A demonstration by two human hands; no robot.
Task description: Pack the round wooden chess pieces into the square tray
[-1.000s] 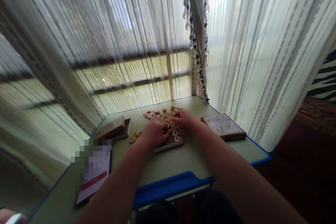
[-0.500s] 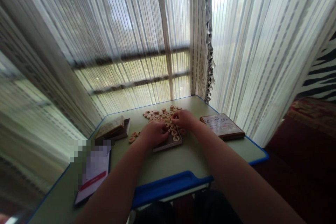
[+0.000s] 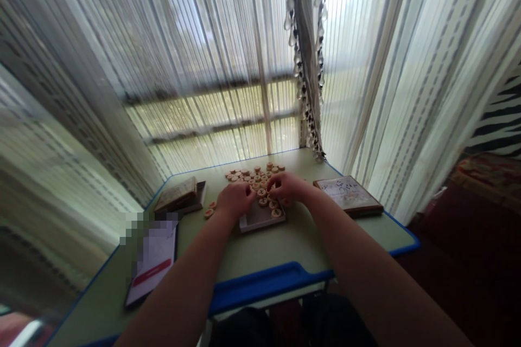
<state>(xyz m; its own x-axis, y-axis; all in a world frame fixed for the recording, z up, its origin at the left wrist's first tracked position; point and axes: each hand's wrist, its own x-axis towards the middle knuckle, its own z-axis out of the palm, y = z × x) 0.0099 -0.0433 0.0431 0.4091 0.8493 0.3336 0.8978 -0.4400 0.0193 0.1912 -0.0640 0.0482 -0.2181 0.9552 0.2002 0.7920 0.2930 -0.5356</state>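
Note:
Round wooden chess pieces (image 3: 261,192) are heaped in and behind a shallow grey box (image 3: 262,221) on the green table. My left hand (image 3: 236,198) is over the box's left side, its fingers curled together at the pieces; what they hold is hidden. On the right of the heap, my right hand (image 3: 287,186) pinches at a piece, its thumb and fingertips close together. Several pieces show in the box's right part, while its front left part shows bare bottom. Two loose pieces (image 3: 209,212) lie left of my left hand.
A closed flat box with writing (image 3: 348,194) lies at the right. To the left sit another box with its lid askew (image 3: 179,195) and a dark-edged tablet or folder (image 3: 152,265) with a red strip. Blue edging (image 3: 272,282) runs along the table's front; striped curtains hang behind.
My left hand has moved up and away from the box's front, uncovering more of its bottom. My right hand has shifted slightly down among the pieces. The view has turned a little.

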